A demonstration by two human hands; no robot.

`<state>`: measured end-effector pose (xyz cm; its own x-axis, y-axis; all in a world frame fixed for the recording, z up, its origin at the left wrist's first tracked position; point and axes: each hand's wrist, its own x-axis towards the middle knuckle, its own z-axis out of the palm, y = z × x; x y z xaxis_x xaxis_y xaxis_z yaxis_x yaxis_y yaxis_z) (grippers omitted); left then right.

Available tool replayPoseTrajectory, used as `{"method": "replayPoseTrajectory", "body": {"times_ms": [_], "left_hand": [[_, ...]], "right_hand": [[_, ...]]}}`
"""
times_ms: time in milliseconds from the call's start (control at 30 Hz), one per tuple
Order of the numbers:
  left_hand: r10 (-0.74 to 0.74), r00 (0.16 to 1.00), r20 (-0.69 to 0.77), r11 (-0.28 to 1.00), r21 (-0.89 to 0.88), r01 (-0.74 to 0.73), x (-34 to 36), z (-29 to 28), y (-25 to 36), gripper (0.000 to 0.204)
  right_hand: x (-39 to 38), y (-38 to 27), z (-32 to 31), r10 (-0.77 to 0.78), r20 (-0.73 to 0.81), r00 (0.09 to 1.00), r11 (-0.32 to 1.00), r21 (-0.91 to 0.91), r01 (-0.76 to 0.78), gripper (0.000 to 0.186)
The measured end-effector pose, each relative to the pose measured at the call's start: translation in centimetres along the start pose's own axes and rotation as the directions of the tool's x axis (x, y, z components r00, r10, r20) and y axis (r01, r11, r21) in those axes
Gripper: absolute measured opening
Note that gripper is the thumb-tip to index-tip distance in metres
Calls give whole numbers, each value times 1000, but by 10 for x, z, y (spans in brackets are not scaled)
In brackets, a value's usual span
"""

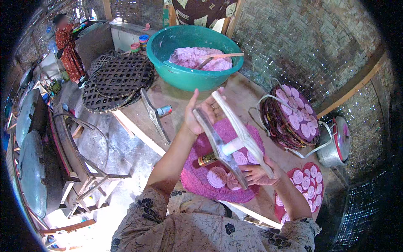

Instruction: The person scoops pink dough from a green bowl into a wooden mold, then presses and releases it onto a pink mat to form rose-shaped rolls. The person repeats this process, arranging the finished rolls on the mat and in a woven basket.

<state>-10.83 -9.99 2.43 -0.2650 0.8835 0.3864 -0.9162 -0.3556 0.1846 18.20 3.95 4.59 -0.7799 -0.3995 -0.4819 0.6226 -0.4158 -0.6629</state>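
A wooden hand press, made of two bars joined by a white cylinder, is held slantwise between my hands. My left hand is at its far end, thumb raised and fingers partly behind the bars. My right hand grips its near end. From the lower bar juts a gold, can-like cylinder. Under the press lies a pink mat bearing several coiled swirls of pink dough, partly hidden by the press. Another wooden press part, with a small can in its middle, rests on the table farther left.
Behind stands a green basin of pink dough with a wooden paddle. Dark woven trays lie left, stacked mats with swirls right, near a metal pot. Another swirl-covered mat lies nearer. A person stands far left.
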Motion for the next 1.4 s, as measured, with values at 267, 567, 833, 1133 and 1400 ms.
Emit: {"method": "replayPoseTrajectory", "body": {"times_ms": [267, 567, 833, 1133, 1400], "left_hand": [[100, 995, 4, 973, 209, -98, -4, 44, 9, 52], [217, 976, 15, 955, -210, -209, -31, -63, 2, 56], [355, 933, 64, 911, -250, -330, -36, -56, 8, 44], [418, 908, -2, 889, -205, -410, -31, -32, 8, 40], [420, 908, 3, 901, -124, -416, -45, -4, 16, 38]], "right_hand": [[-5, -9, 0, -65, 109, 992, 991, -110, 77, 123], [12, -17, 1, 95, -133, 987, 995, -5, -96, 85], [16, -37, 19, -19, -383, 924, 938, -327, -116, 67], [-2, -70, 51, 35, -333, 942, 924, -349, -158, 70], [-8, -58, 65, -49, -378, 925, 918, -381, -106, 65]]}}
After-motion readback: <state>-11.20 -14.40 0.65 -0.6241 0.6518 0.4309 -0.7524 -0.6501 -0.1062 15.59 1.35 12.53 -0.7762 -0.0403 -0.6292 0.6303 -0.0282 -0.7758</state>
